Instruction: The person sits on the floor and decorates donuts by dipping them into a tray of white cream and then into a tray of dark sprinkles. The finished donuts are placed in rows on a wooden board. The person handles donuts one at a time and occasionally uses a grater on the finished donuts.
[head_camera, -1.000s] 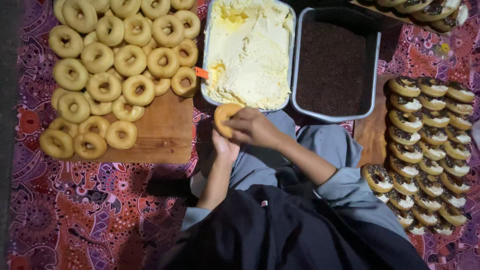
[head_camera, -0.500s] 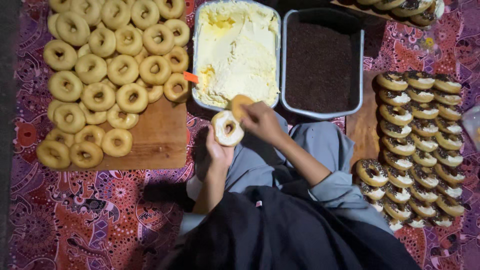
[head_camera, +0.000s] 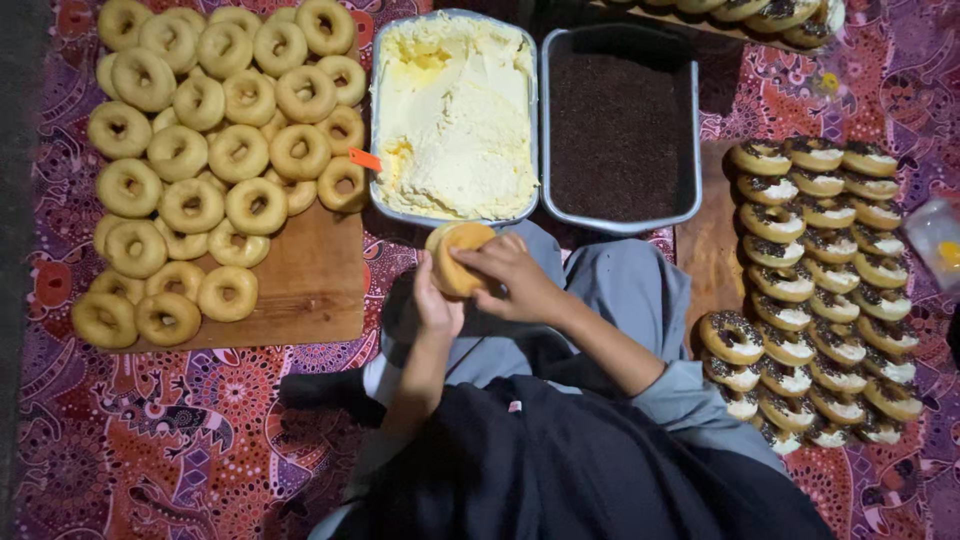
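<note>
A: Where are your hands?

B: Both sit at the centre of the frame, just below the two trays. Your left hand (head_camera: 437, 305) is cupped under a plain doughnut (head_camera: 455, 258), fingers curled narrowly round its lower edge, holding it tilted on its side.

A: And the other one?

B: Your right hand (head_camera: 512, 278) lies against the right side of the same doughnut, fingers bent and pinched close together on it. Whether they also hold a small tool you cannot tell; the fingers hide that spot.

A: What lies around you?

B: Directly above the doughnut, nearly touching it, is the metal tray of pale yellow cream (head_camera: 455, 115). An orange handle (head_camera: 365, 159) pokes over its left rim. Just beside it, to the right, stands the tray of dark chocolate sprinkles (head_camera: 620, 125).

A: The rest?

B: In the upper left of the frame a wooden board (head_camera: 310, 290) carries a heap of plain doughnuts (head_camera: 205, 150). At the right edge, rows of topped doughnuts (head_camera: 815, 290), with cream and sprinkles, lie on another board. Everything rests on a red and purple patterned cloth (head_camera: 180, 440).
</note>
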